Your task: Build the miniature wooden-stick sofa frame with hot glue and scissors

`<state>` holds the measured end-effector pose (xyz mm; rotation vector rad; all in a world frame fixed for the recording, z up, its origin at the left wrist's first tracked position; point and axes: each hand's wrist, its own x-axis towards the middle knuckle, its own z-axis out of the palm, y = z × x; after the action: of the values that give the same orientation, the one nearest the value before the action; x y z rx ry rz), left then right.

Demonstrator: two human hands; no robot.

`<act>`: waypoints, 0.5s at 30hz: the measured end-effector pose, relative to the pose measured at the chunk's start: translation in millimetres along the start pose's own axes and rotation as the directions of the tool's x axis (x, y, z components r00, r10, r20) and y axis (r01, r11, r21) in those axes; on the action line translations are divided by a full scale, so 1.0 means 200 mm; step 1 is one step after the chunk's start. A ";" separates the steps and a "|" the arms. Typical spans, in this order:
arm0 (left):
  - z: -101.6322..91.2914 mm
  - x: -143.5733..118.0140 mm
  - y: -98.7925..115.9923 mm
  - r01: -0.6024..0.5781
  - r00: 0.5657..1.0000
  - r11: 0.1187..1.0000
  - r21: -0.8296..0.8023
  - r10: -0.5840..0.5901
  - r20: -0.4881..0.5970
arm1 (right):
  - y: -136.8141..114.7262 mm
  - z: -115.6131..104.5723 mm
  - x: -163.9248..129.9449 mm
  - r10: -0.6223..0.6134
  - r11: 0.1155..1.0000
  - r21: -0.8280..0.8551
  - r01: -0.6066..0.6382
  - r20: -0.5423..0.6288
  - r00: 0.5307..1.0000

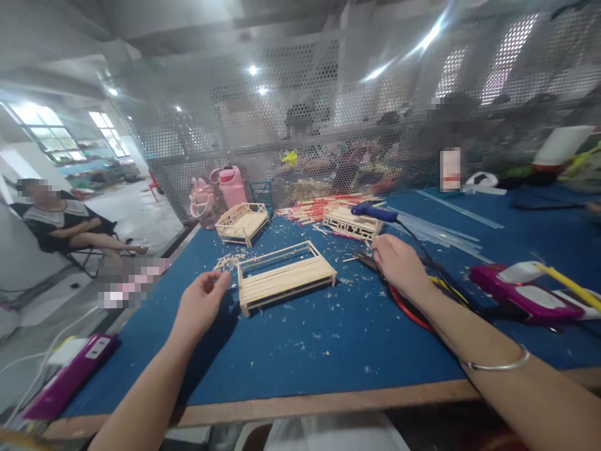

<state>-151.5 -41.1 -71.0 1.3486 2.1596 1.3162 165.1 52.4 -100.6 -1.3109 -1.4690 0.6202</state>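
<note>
Wooden frame [285, 275] at the centre of the blue table [328, 338]; no writing legible. Left hand [201, 304], just left of the frame, loosely curled, holding nothing. Right hand [399, 263], to its right, rests on pliers [364, 258]; grip unclear. Glue gun [374, 213] behind the frame.

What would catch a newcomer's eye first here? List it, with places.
A pale wooden-stick miniature bed frame sits mid-table on the blue felt tabletop, between the left hand and the right hand. Two similar stick models stand behind it, a blue glue gun lying on the right one.
</note>
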 end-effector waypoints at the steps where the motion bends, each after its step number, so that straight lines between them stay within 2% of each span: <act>1: -0.01 0.01 0.01 -0.050 0.997 0.997 0.058 0.053 -0.061 | 0.00 0.00 0.00 -0.001 1.000 0.001 0.001 0.003 1.000; 2: -0.02 0.03 0.03 -0.089 0.991 0.990 0.110 0.099 -0.090 | -0.01 0.01 0.00 -0.007 1.000 0.004 0.007 0.006 1.000; 4: -0.03 0.08 0.10 -0.159 0.983 0.964 0.211 0.175 -0.057 | -0.01 0.02 0.00 -0.025 1.000 0.013 0.025 0.001 1.000; 6: -0.01 0.16 0.20 -0.276 0.961 0.895 0.351 0.268 0.070 | -0.01 0.04 0.00 -0.055 0.998 0.001 0.055 -0.005 0.998; 8: 0.04 0.26 0.32 -0.423 0.906 0.770 0.478 0.358 0.226 | 0.00 0.05 0.00 -0.101 0.993 -0.057 0.100 -0.003 0.995; 11: 0.18 0.43 0.48 -0.551 0.834 0.656 0.516 0.407 0.373 | 0.02 0.06 -0.01 -0.183 0.973 -0.146 0.180 -0.006 0.983; 15: 0.49 0.64 0.60 -0.636 0.759 0.558 0.533 0.327 0.563 | 0.03 0.06 -0.03 -0.271 0.944 -0.198 0.264 -0.008 0.963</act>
<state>-89.3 135.7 -0.6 2.4208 2.0969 0.1670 156.2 51.7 -112.6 -1.2326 -1.6760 0.2788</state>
